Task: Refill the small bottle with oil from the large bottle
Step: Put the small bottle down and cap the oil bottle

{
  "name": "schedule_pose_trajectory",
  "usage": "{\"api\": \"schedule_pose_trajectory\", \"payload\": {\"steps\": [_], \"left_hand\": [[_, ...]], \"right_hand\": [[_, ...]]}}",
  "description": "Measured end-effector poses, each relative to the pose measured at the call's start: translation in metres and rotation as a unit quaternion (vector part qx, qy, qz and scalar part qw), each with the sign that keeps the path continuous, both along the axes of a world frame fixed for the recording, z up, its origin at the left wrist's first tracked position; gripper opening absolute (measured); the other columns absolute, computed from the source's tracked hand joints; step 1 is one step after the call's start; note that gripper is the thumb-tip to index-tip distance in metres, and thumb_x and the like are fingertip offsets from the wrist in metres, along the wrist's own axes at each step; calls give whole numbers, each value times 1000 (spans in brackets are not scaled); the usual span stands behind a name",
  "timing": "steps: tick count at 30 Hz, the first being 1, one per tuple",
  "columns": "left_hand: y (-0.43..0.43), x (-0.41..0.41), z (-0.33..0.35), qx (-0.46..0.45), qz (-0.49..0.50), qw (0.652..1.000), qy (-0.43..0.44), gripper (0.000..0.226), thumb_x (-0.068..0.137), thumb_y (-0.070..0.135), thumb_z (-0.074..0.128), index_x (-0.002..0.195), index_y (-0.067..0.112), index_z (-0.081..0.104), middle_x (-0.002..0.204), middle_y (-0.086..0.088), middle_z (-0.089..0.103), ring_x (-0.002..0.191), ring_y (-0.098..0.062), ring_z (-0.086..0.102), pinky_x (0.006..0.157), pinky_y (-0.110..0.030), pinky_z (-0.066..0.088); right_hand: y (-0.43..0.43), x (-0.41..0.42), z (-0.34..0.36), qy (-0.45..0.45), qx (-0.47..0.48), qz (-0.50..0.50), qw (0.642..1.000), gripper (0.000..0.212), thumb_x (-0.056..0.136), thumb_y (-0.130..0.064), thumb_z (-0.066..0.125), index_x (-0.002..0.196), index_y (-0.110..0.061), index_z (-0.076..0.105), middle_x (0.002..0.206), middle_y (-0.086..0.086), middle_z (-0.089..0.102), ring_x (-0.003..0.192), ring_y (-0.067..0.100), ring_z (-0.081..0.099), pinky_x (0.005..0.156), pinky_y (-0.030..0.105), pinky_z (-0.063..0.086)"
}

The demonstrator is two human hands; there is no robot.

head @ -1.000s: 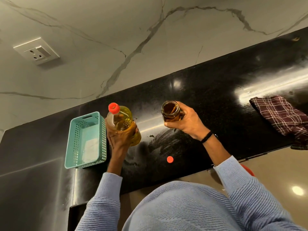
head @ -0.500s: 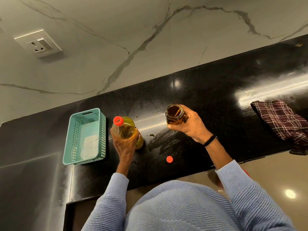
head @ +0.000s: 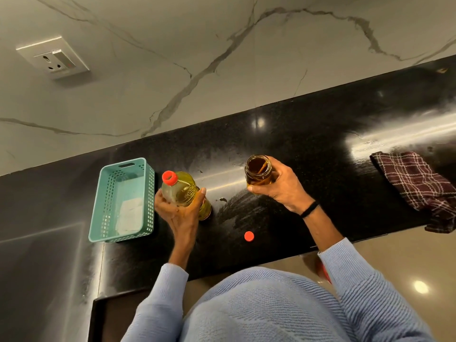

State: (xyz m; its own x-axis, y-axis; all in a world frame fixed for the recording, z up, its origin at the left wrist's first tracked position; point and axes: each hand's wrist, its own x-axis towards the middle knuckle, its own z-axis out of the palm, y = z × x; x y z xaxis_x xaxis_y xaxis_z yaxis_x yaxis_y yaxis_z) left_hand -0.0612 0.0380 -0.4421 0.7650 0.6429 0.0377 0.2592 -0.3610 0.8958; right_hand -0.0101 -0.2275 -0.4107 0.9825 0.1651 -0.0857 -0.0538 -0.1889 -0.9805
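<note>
We record the large bottle point(head: 183, 191) of yellow oil at the counter point(head: 320, 134) centre-left, its red neck leaning toward 11 o'clock. The left hand point(head: 181, 211) wraps it from 6 o'clock, thumb and fingers curled round the body. We cannot tell whether its base rests on the counter. At its 3 o'clock, apart from it, the right hand point(head: 278, 186) clasps the small bottle point(head: 258, 170), fingers closed round the glass. The mouth is uncovered and dark amber liquid shows inside. A red cap point(head: 249, 236) lies on the counter at 6 o'clock of the small bottle. A teal basket point(head: 103, 193) sits just beside the large bottle at 9 o'clock. A checked cloth point(head: 417, 183) lies well apart at 3 o'clock.
</note>
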Motion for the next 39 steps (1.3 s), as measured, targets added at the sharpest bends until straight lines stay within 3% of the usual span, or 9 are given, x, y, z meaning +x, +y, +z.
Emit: {"api": "schedule_pose_trajectory", "payload": {"steps": [3, 6, 8, 10, 12, 16, 24, 39], "left_hand": [[-31, -38, 15, -38, 69, 992, -99, 74, 66, 62, 80, 115, 26, 39, 106, -7, 43, 88, -22, 48, 79, -52, 49], [-58, -68, 33, 36, -55, 978, -198, 46, 79, 47, 75, 99, 24, 41, 84, -7, 43, 69, -28, 46, 61, -54, 43], [-66, -60, 44, 44, -200, 962, -183, 38, 82, 40, 74, 102, 25, 45, 87, -5, 48, 74, -28, 53, 64, -50, 49], [-70, -41, 57, -17, -306, 948, -90, 45, 83, 43, 72, 118, 27, 50, 110, -1, 54, 100, -20, 59, 81, -42, 57], [-69, -18, 62, -87, -367, 926, -3, 61, 82, 51, 70, 135, 38, 44, 133, 4, 50, 123, -12, 53, 97, -37, 54], [-62, 18, 61, -154, -443, 881, 62, 58, 88, 40, 67, 140, 42, 42, 143, 5, 48, 129, -16, 52, 104, -50, 48], [-62, 38, 69, -139, -490, 858, 70, 55, 87, 25, 73, 135, 34, 47, 133, -1, 55, 123, -19, 59, 101, -55, 50], [-58, 42, 61, -124, -500, 855, 59, 57, 89, 18, 72, 136, 31, 43, 134, -4, 54, 122, -21, 59, 98, -48, 53]], "right_hand": [[0, -1, 0, 4, -3, 7, 1000, 75, 63, -21, 93, 129, -29, 59, 125, -6, 64, 120, 13, 59, 105, 43, 49], [1, -3, 1, 2, -6, 9, 1000, 74, 63, -19, 93, 128, -28, 59, 124, -7, 65, 120, 11, 59, 106, 42, 48], [2, -4, 3, -1, -8, 15, 1000, 74, 63, -21, 93, 128, -29, 60, 124, -8, 66, 119, 11, 60, 106, 43, 48], [1, -4, 6, -12, -22, 30, 999, 73, 63, -25, 93, 127, -31, 60, 124, -9, 65, 119, 11, 60, 105, 45, 48], [1, -3, 9, -21, -30, 40, 999, 74, 63, -27, 93, 128, -32, 59, 124, -10, 65, 119, 10, 59, 105, 46, 48], [-1, -4, 15, -29, -29, 48, 998, 71, 65, -26, 93, 128, -31, 59, 125, -11, 64, 120, 9, 58, 105, 45, 48], [-6, -2, 18, -17, -27, 56, 998, 73, 64, -20, 93, 128, -30, 59, 124, -12, 65, 118, 5, 59, 106, 38, 48], [-10, 7, 15, 17, -34, 133, 990, 82, 66, -14, 91, 137, -27, 53, 132, -7, 61, 127, 13, 55, 111, 49, 42]]}}
